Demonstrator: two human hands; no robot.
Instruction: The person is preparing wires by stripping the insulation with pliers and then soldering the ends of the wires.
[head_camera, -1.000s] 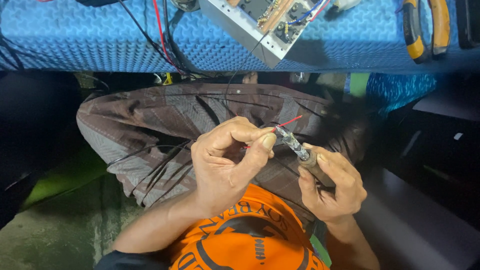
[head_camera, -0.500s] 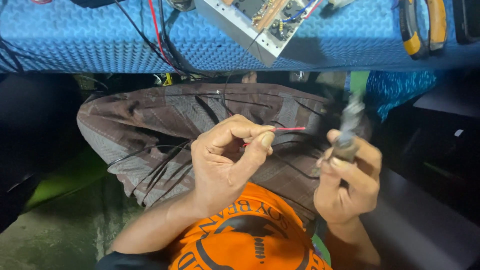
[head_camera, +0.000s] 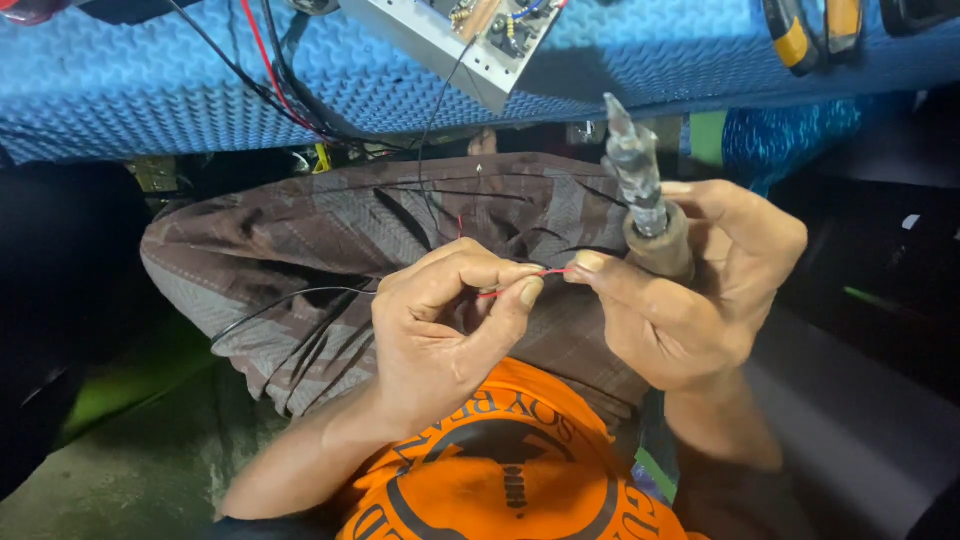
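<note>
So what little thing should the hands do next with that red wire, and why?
Probably tip the soldering iron back down to the red wire. Its tip points up, away from the wire, while the left hand and right hand thumb pinch the wire's end.

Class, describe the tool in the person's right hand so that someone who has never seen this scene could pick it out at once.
Start at the blue foam-covered bench edge across the top, then drop to the right hand over the lap. The soldering iron stands upright in its fist: a brownish handle with a grey, crusted metal shaft pointing up. Unlike the thin red wire pinched beside it, it is thick and rigid.
</note>
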